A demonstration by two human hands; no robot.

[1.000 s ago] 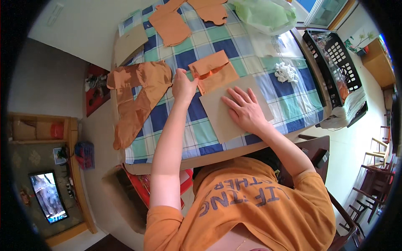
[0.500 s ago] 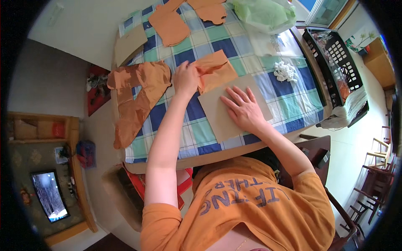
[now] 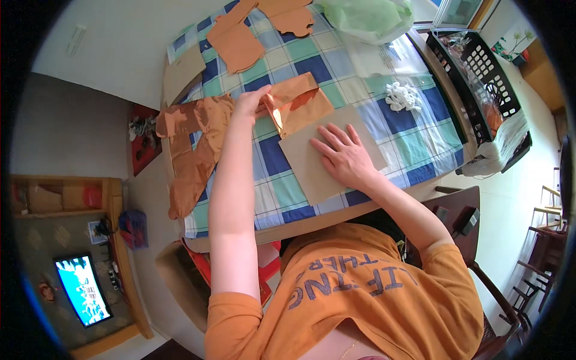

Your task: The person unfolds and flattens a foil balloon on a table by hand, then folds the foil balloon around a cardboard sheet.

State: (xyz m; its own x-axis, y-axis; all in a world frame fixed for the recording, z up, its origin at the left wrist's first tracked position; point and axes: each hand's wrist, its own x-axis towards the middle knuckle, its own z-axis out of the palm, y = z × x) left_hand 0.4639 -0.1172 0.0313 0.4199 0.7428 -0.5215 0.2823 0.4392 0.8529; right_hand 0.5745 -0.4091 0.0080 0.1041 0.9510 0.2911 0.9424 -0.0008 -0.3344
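My left hand (image 3: 250, 103) pinches the left edge of a folded, shiny copper-coloured sheet (image 3: 307, 102), whose surface lifts and catches the light. The sheet's lower edge meets the top of a square grey-beige board (image 3: 297, 162). Flat on that board lies my right hand (image 3: 347, 157), fingers spread, holding nothing. Just left of my left forearm is a large, crumpled copper-coloured cut-out (image 3: 192, 162), partly hidden by the arm. Further orange cut-out pieces (image 3: 239, 48) lie at the far side of the table.
A checked cloth (image 3: 282, 180) covers the table. On it are a white bundle of string-like pieces (image 3: 403, 97), another cardboard piece (image 3: 182, 73) and a pale green plastic bag (image 3: 369, 18). A black crate (image 3: 480, 90) stands beyond the right edge. A chair (image 3: 450, 216) is near my right arm.
My left hand has shifted slightly left, tugging the near-left part of the folded sheet up and outward. My right hand stays on the board. The whole view has turned a little.
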